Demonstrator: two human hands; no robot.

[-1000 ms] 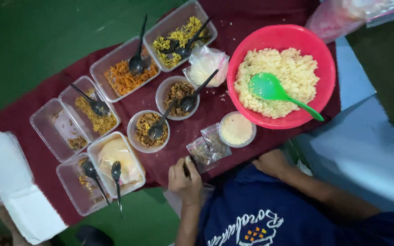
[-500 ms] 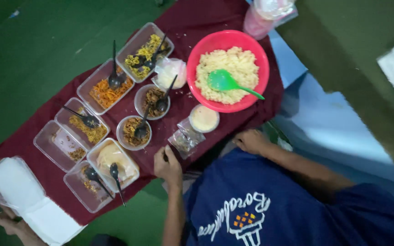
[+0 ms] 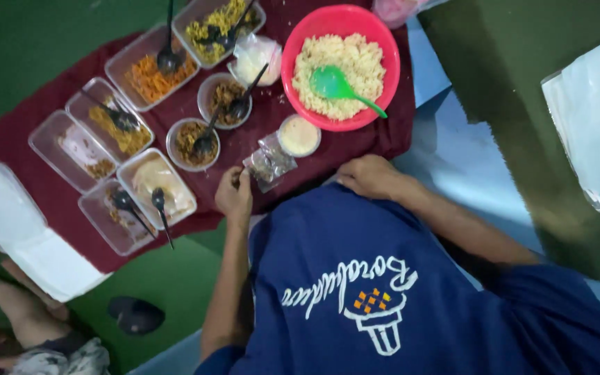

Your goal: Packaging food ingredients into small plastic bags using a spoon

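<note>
- Curling inward, the fingers of the left hand (image 3: 234, 194) close narrowly on a small dark thing (image 3: 243, 175), too small to tell its kind. It sits at the fingertips, over the near edge of the maroon cloth (image 3: 383, 135).
- The right hand (image 3: 368, 177) lies knuckles-up on the same near edge. Its fingers are folded under, and I cannot tell whether they hold anything.
- Open room: between the two hands the cloth edge is bare. Behind the left wrist lies green floor (image 3: 168, 285). Beyond the right hand's knuckles the cloth ends at a pale blue surface (image 3: 453, 160).
- Two small clear packets (image 3: 269, 161) of dark bits lie just beside the left fingertips, towards the right hand.
- A round tub (image 3: 298, 135) of pale crumbs touches the packets on their far side.
- Past the tub stands a red bowl (image 3: 289, 48) of pale rice with a green spoon (image 3: 338, 87) in it, and beside it lies a knotted clear bag (image 3: 257, 57).
- Ahead of the left fingertips stand two round cups (image 3: 190, 142) of brown food, each with a black spoon.
- Outward of the left hand's knuckles, clear trays (image 3: 157, 186) crowd the cloth, and a black spoon (image 3: 161, 208) overhangs the edge.
- Farther that way, a white foam box (image 3: 8, 222) stands open.
</note>
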